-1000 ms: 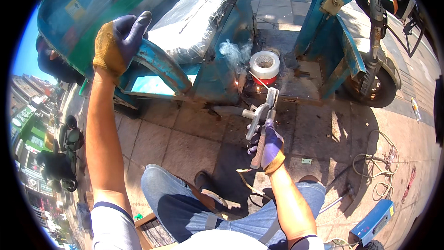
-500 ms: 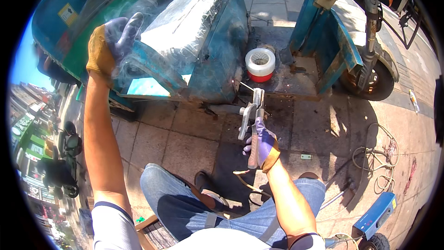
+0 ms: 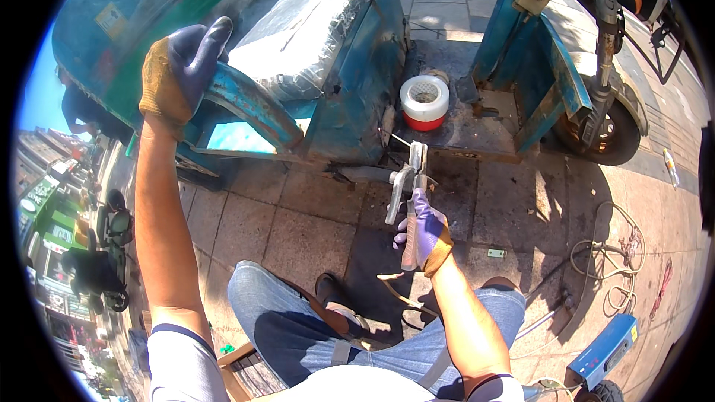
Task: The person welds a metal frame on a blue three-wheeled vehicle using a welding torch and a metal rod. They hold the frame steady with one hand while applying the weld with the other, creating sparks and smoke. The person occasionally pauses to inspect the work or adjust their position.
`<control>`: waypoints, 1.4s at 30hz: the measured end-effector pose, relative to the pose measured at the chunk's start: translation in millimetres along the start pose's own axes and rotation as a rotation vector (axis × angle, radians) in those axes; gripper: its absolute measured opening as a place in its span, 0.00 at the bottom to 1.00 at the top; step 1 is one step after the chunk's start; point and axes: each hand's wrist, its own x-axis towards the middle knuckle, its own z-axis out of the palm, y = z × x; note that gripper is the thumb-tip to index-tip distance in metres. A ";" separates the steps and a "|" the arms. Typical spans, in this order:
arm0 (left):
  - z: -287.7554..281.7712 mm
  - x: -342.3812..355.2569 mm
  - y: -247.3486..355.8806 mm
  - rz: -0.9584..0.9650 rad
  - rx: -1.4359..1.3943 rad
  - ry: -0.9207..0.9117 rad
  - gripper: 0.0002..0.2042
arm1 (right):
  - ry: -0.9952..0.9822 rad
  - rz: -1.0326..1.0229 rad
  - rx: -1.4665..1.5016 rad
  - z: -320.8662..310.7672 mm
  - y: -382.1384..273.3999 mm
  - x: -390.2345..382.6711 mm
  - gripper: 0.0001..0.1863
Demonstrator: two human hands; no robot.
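Note:
In a purple and tan glove, my left hand (image 3: 182, 71) is closed round the upper end of a curved teal metal bar (image 3: 253, 108) on the side of a teal tricycle. My right hand (image 3: 428, 234), gloved alike, grips the handle of a welding electrode holder (image 3: 408, 179). A thin welding rod (image 3: 398, 138) sticks out of its jaws toward the lower corner of the teal seat box (image 3: 354, 97). Whether the rod's tip touches the metal cannot be made out. On the footboard beside it stands a round white and red container (image 3: 424, 104) with a hole in its top.
A seat (image 3: 305, 26) wrapped in clear plastic tops the box. The front wheel (image 3: 607, 130) is at the right. A blue welding machine (image 3: 603, 350) stands at lower right, near coiled cable (image 3: 614, 253) on the paving. A small metal plate (image 3: 496, 253) lies on the ground.
Thick smoke around my left hand and the seat has thinned. The small glow at the rod's tip is gone. Both hands keep their grips, and the view has shifted slightly.

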 end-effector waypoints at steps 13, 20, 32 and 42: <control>0.3 0.6 3.0 0.011 0.005 0.011 0.25 | 0.019 -0.232 0.193 9.7 -3.1 -9.5 0.31; 14.8 11.7 -48.4 0.125 -0.017 -0.004 0.18 | 0.143 -0.418 0.347 -12.4 3.3 -32.4 0.24; 9.3 -1.7 -20.0 0.283 -0.059 -0.002 0.20 | 0.751 -0.226 0.194 -113.8 57.5 -47.8 0.14; -15.6 8.4 -3.9 0.215 0.126 -0.216 0.10 | 0.476 0.403 -1.690 -157.4 67.9 -43.9 0.18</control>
